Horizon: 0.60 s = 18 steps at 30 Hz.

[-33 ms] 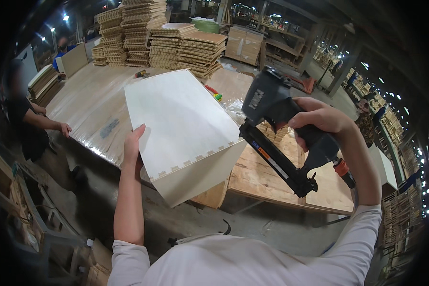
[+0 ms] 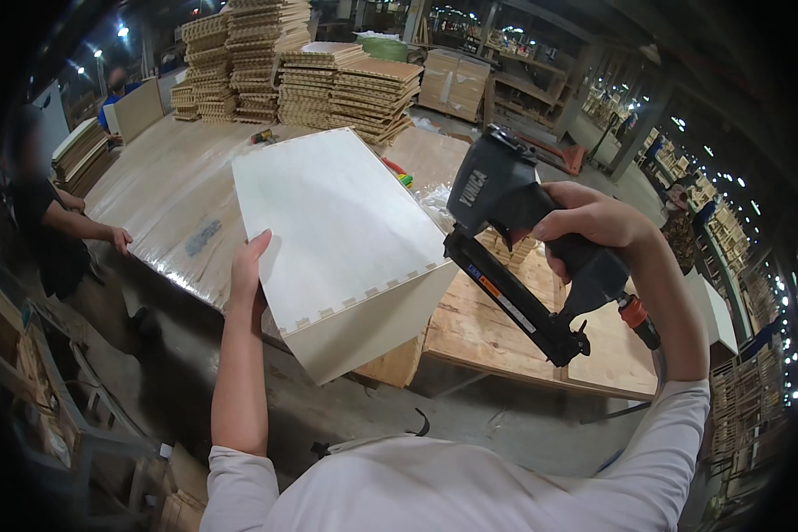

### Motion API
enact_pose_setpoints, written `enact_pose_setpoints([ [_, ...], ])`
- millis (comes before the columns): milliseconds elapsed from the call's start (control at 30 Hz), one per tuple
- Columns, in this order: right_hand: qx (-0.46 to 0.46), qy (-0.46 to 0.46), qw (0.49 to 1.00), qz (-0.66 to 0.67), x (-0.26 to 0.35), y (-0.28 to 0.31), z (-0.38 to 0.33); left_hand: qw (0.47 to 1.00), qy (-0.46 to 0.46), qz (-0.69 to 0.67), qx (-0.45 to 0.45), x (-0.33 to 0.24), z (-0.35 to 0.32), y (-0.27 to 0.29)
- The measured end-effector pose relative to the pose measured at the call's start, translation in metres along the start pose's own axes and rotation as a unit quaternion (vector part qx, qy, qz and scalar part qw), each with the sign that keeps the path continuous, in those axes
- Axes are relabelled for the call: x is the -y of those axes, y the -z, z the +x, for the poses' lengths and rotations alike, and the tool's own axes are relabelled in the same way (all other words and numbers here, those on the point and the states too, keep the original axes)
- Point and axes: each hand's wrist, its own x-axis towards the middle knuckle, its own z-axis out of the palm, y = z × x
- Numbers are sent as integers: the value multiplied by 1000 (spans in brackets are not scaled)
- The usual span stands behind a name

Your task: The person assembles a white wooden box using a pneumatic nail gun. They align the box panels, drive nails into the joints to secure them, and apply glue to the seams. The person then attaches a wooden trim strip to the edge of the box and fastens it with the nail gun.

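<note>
Hands: both of yours are raised in front of you and occupied, one on each side of the work.
Left hand: your left hand (image 2: 248,275) grips the box by its left side edge, thumb on the white face, the other fingers mostly hidden behind.
Right hand: your right hand (image 2: 590,222) is wrapped around the handle of the nail gun, forefinger beside the trigger.
Box: the box (image 2: 341,222) is before you, tilted, its broad white face upward and its narrow end toward you; interlocking joints run along the edge between them. Its lower corner juts past the tabletop edge; you cannot tell whether any part rests on the wood.
Nail gun: the nail gun (image 2: 492,191) is black, its nose near the box's right corner; contact is unclear. An orange coupling (image 2: 634,312) sits at the handle's base.
Tabletop: the tabletop (image 2: 164,195) beyond the box has a shiny, wrinkled covering at its left edge; bare plywood (image 2: 612,346) lies to the right, below the gun.
Stacks: toothed panels (image 2: 350,84) stand in piles at the far side.
Small tool: a red and green tool (image 2: 401,173) lies just beyond the box.
Co-worker: a person in dark clothes (image 2: 49,226) stands at your left, one hand near the tabletop edge.
</note>
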Motion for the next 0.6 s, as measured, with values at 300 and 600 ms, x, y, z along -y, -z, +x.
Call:
enact_pose_setpoints([
  [300,-3,-24,999,-36,8,-11,6,1000,-9,7,-5,-1,-1,0],
  [600,-9,-15,998,-68,19,-29,2,1000,-12,8,-19,-1,1,1],
])
